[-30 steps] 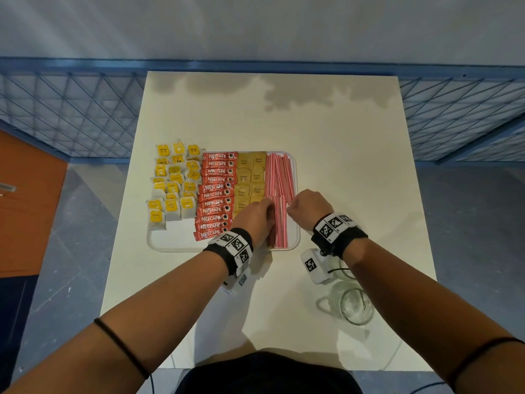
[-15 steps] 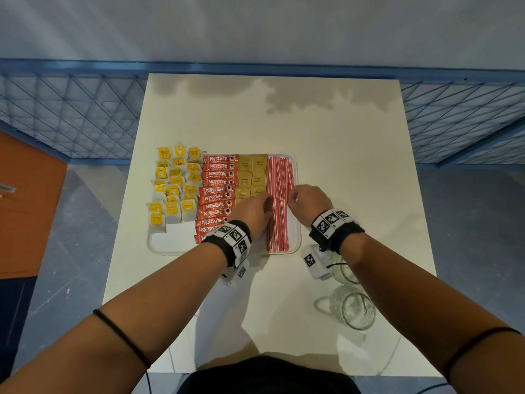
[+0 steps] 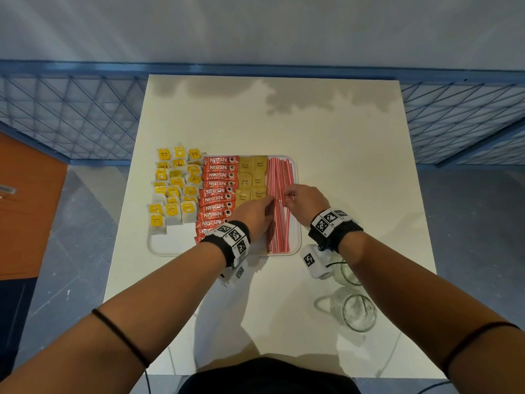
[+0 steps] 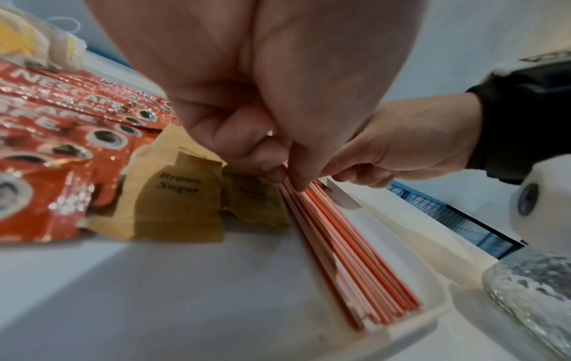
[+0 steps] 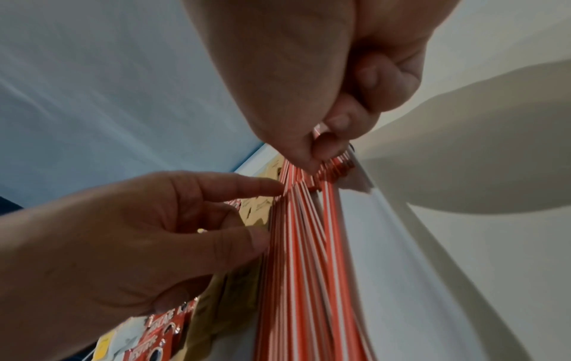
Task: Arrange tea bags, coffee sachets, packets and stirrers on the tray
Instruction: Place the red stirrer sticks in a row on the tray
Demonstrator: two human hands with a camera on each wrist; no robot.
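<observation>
A white tray (image 3: 170, 250) holds, from left to right, yellow tea bags (image 3: 176, 183), red coffee sachets (image 3: 217, 191), brown sugar packets (image 3: 251, 177) and a long bunch of red-and-white stirrers (image 3: 279, 172). Both hands meet at the middle of the stirrers. My left hand (image 3: 271, 201) pinches the bunch's left edge with thumb and fingertips (image 4: 285, 177), beside the sugar packets (image 4: 173, 195). My right hand (image 3: 287, 197) pinches the stirrers (image 5: 309, 268) from the right with curled fingers (image 5: 318, 156). The near ends of the stirrers (image 4: 386, 312) lie against the tray's front rim.
Two clear glass jars (image 3: 355, 312) (image 3: 342, 270) stand on the white table (image 3: 341, 166) near its front right, under my right forearm. A blue mesh fence (image 3: 71, 115) runs behind the table and an orange cabinet (image 3: 25, 209) stands at the left.
Both hands have slid along the stirrers away from me, from near the tray's front toward the bunch's middle. The other items have stayed put.
</observation>
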